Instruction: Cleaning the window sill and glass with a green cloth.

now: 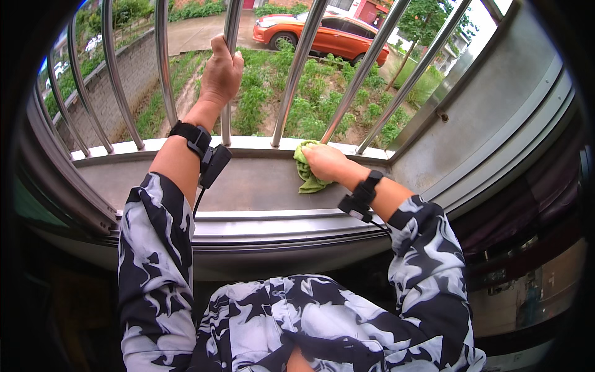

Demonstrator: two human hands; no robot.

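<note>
My left hand (pixel 220 72) is wrapped around an upright stainless steel bar (pixel 226 123) of the window grille. In my right hand (pixel 324 160) is a bunched green cloth (pixel 312 183). It touches the bottom rail (pixel 251 143) of the grille, close to the foot of another steel bar (pixel 346 102). The cloth's lower end hangs over the grey metal sill (pixel 260 181). My fingers hide part of the cloth. Each of my wrists carries a black strap with a small device, the left device (pixel 214 165) and the right device (pixel 357 204), and a cable runs from each.
A silvery sliding-window track (pixel 279 227) crosses between my body and the sill. Window frames bound it at the left (pixel 60 162) and right (pixel 502 144). Past the bars lie a planted garden plot (pixel 307 93), a brick wall (pixel 121 74) and a parked orange car (pixel 334 35).
</note>
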